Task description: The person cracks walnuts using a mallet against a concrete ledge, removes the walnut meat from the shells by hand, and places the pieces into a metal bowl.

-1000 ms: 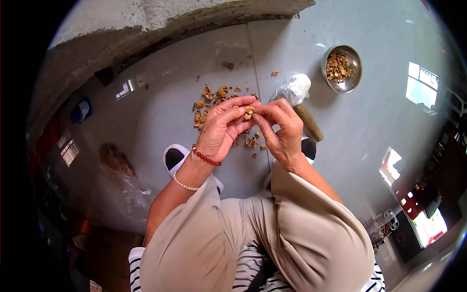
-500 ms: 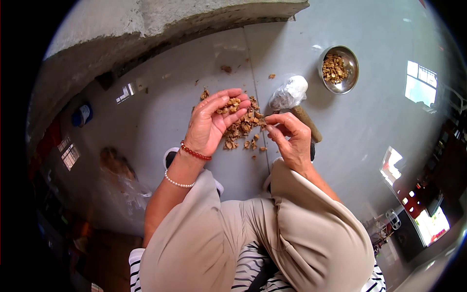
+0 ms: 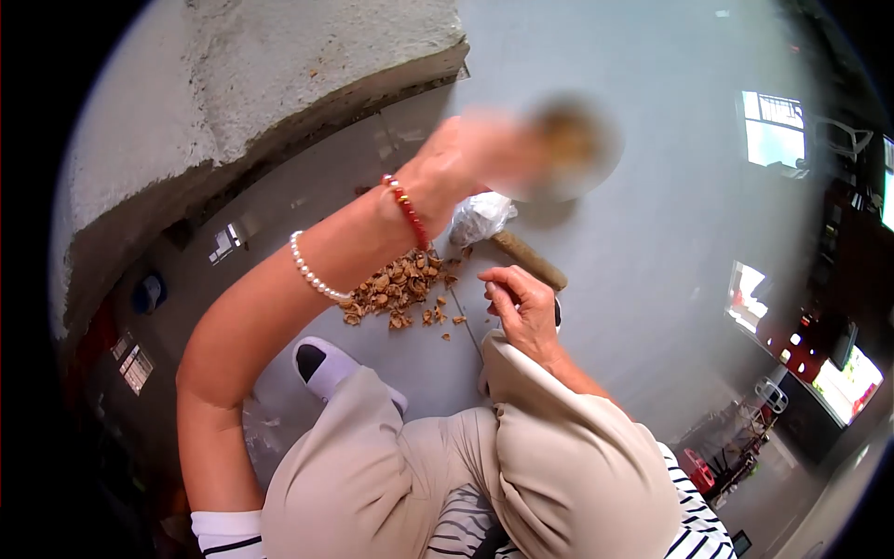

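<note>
My left hand (image 3: pixel 489 149), with red and pearl bracelets on its arm, reaches across to the metal bowl (image 3: pixel 596 163). Blur smears its fingers and the bowl, so whether they touch and what the hand holds is unclear. Brownish walnut kernels (image 3: pixel 566 142) show inside the bowl as a blurred patch. Over the floor near my knee, my right hand (image 3: pixel 523 303) is closed with curled fingers; anything between the fingertips is too small to make out. Left of it lies a heap of broken walnut shells (image 3: pixel 396 287), partly behind my left forearm.
A wooden handle (image 3: pixel 529 259) lies by a lump wrapped in clear plastic (image 3: pixel 481 219), beyond my right hand. A rough concrete ledge (image 3: pixel 307 102) stands at the upper left. My slippered foot (image 3: pixel 321 363) is close to the shells. Furniture lines the right side.
My left hand, which held walnut kernels over the shells, has swung up and right to the bowl. My right hand has drawn slightly away from the shells. The view has shifted.
</note>
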Demonstrator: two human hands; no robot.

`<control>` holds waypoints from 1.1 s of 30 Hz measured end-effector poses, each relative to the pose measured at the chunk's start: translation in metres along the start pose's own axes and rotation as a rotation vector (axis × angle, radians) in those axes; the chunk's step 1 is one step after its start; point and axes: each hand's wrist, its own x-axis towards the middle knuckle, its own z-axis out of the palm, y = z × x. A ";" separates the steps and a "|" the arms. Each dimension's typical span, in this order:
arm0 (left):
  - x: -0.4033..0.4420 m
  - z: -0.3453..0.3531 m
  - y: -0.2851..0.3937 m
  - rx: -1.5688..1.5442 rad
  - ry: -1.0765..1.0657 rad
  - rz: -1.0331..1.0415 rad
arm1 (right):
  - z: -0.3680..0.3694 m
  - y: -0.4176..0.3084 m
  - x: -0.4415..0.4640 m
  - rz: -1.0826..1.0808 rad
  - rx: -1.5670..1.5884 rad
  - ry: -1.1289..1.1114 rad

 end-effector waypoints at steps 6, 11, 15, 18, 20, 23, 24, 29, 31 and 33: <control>0.046 0.045 0.013 0.141 0.052 -0.175 | 0.002 0.000 0.005 -0.030 0.016 0.019; 0.003 0.022 0.046 0.283 0.092 -0.226 | 0.000 -0.001 0.006 0.001 0.006 0.005; -0.071 -0.021 0.045 0.302 0.184 -0.347 | 0.003 -0.002 0.009 0.016 -0.034 -0.003; -0.149 -0.038 0.040 0.252 0.285 -0.349 | 0.011 -0.011 0.014 -0.038 -0.124 0.008; -0.208 -0.045 0.038 0.193 0.359 -0.339 | 0.016 -0.013 0.017 -0.090 -0.141 0.009; -0.310 -0.052 0.038 0.099 0.610 -0.225 | 0.026 -0.019 0.024 -0.118 -0.184 -0.005; -0.345 -0.052 0.037 0.080 0.771 -0.134 | 0.033 -0.024 0.027 -0.104 -0.164 0.003; -0.477 -0.026 0.032 0.316 1.514 0.213 | 0.051 -0.029 0.051 -0.324 -0.200 -0.099; -0.485 -0.009 0.018 0.382 1.535 0.027 | 0.055 -0.028 0.058 -0.358 -0.225 -0.160; -0.476 0.002 -0.006 0.361 1.447 -0.187 | 0.061 -0.036 0.063 -0.367 -0.234 -0.207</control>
